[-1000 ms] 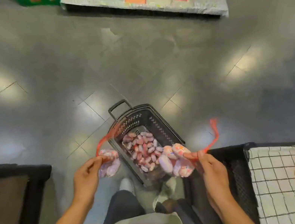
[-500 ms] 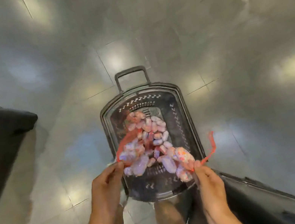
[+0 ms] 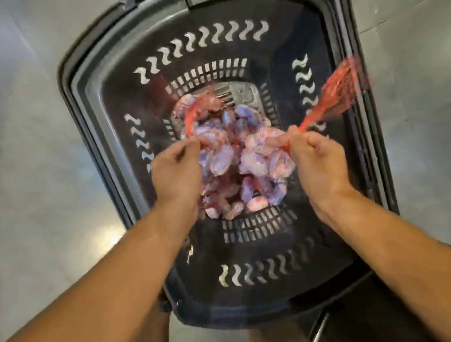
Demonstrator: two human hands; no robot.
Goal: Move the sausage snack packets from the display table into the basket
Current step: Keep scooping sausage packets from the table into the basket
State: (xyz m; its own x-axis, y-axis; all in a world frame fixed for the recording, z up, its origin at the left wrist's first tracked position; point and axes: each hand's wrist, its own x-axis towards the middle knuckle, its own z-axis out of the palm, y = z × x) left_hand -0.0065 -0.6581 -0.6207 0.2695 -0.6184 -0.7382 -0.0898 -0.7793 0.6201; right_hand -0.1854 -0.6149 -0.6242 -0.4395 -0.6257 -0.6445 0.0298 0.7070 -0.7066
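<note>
Two red-netted bunches of sausage snack packets are held over the basket, above those already inside. Each net neck is pinched, by the left hand and right hand. They seem light, soft and floppy; gripping the gathered netting suits best.

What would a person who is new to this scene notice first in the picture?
First, the black plastic basket fills the middle of the view, standing on the grey tiled floor. Over its centre, the left hand and the right hand each pinch a red net bag of sausage snack packets. The right bag's loose red mesh tail fans out towards the right wall.
</note>
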